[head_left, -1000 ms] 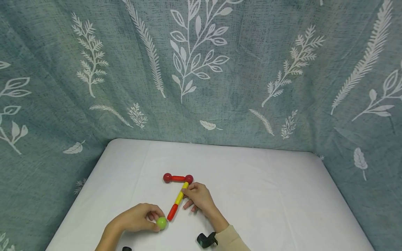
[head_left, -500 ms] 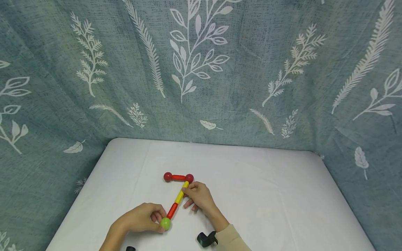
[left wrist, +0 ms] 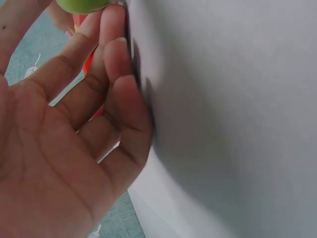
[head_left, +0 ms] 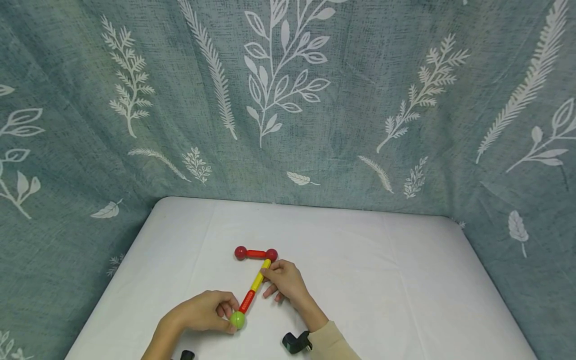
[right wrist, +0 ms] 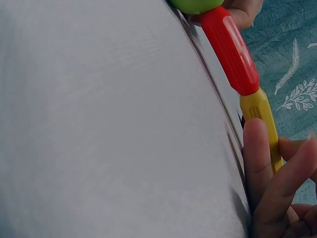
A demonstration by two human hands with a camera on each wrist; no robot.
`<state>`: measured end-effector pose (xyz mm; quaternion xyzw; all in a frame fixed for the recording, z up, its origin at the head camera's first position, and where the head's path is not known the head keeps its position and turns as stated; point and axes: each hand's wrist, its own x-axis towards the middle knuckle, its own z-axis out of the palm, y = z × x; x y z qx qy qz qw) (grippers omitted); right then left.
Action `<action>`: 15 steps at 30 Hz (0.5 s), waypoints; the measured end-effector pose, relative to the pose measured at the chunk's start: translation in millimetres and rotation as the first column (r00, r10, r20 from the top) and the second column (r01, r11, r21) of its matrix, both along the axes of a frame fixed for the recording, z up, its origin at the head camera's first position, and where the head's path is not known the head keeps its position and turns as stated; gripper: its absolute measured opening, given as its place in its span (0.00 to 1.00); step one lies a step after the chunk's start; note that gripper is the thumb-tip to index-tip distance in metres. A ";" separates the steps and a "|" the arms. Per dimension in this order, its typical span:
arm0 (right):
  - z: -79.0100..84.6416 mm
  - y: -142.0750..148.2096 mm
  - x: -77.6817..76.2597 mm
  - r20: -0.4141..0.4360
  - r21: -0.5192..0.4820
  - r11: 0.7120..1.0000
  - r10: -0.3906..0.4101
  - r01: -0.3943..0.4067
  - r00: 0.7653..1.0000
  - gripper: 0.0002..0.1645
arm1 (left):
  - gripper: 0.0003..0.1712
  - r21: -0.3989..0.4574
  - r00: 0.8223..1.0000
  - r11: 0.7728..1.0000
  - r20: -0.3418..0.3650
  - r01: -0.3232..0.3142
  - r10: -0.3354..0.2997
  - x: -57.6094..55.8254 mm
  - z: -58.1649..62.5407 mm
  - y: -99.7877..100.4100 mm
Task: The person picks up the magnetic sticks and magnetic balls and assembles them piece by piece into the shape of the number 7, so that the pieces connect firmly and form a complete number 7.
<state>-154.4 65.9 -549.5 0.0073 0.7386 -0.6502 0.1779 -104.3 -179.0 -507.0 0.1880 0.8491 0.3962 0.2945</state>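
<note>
My left hand pinches a green ball between thumb and fingers, low over the white table. The ball meets the lower end of a red stick. That stick lines up end to end with a yellow stick, which my right hand pinches near its upper end. In the right wrist view the red stick joins the yellow stick at a slight bend. Above my right fingertips, a dark red ball touches the yellow stick's far end. A second red stick links it to another dark red ball.
Black wrist gear sits by the right sleeve, and a black piece shows under the left wrist. The white table reaches back to a green leaf-patterned cloth.
My left hand has moved slightly right, bringing the green ball from beside the red stick to its lower end. The right hand stays in place on the yellow stick.
</note>
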 end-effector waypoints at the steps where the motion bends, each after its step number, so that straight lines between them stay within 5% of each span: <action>1: 0.3 0.0 0.1 -0.002 0.002 1.000 0.001 -0.001 1.000 0.18 | 0.19 -0.010 1.000 1.000 0.009 0.002 -0.002 -0.7 1.0 -0.1; 5: 0.8 0.2 0.3 -0.005 0.009 1.000 0.000 0.000 1.000 0.19 | 0.20 -0.037 1.000 0.999 0.022 0.001 0.000 -6.7 7.2 -1.4; 9: 0.7 0.2 0.1 -0.002 0.019 1.000 -0.006 0.006 1.000 0.19 | 0.19 -0.023 0.995 0.998 -0.074 -0.064 0.062 -20.6 12.9 -1.6; 11: 0.4 0.0 0.0 0.001 0.025 1.000 -0.008 0.008 1.000 0.19 | 0.18 -0.002 0.980 0.991 -0.152 -0.133 0.131 -30.1 13.9 -0.3; 15: -0.4 -0.3 0.0 0.006 0.026 1.000 -0.008 0.008 1.000 0.20 | 0.21 0.032 0.919 0.960 -0.280 -0.279 0.277 -50.0 12.9 4.1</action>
